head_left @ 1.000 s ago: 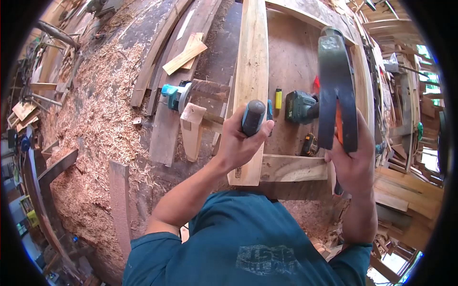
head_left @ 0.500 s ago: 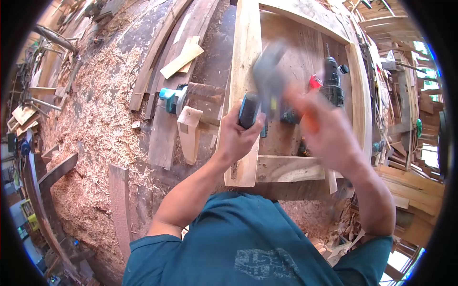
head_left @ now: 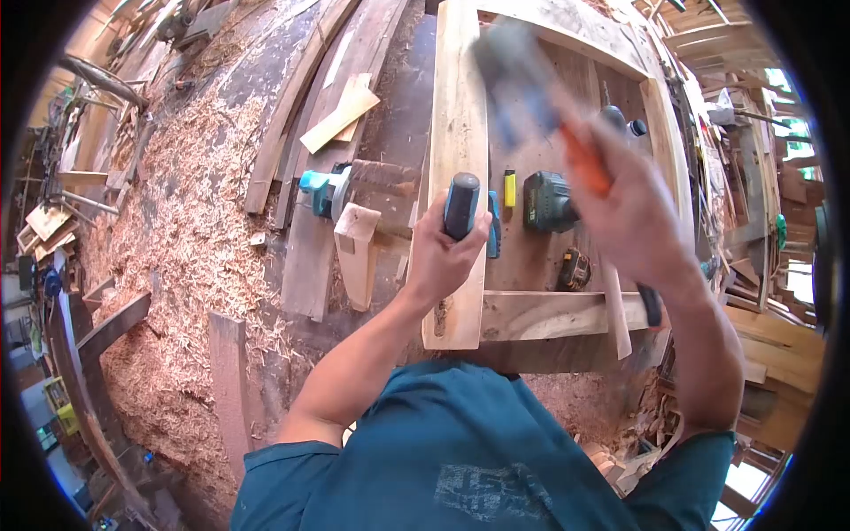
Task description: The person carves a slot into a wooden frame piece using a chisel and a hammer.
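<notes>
My left hand point(head_left: 441, 261) is wrapped round a dark tool handle with blue edges point(head_left: 462, 205), held upright over the near part of a long pale beam point(head_left: 459, 115). Whatever lies at the lower end of that handle is hidden. My right hand point(head_left: 633, 199), smeared by motion, grips a hammer by its orange and black handle point(head_left: 584, 159). The blurred hammer head point(head_left: 513, 62) is up and to the left, near the beam's right edge. Beneath the right hand is a wooden frame, with its near crosspiece point(head_left: 562, 314) joining the beam.
Inside the frame lie a green power tool point(head_left: 547, 202), a yellow marker-like object point(head_left: 509, 188) and a yellow-black tool point(head_left: 574, 270). Left of the beam are a teal power tool point(head_left: 326, 190), a pale wood block point(head_left: 357, 252) and planks point(head_left: 292, 115). Wood shavings point(head_left: 195, 239) cover the left side.
The hammer has moved from the right side over to the beam, then slightly up and away with my right hand. My left hand has shifted slightly and keeps hold of the handle.
</notes>
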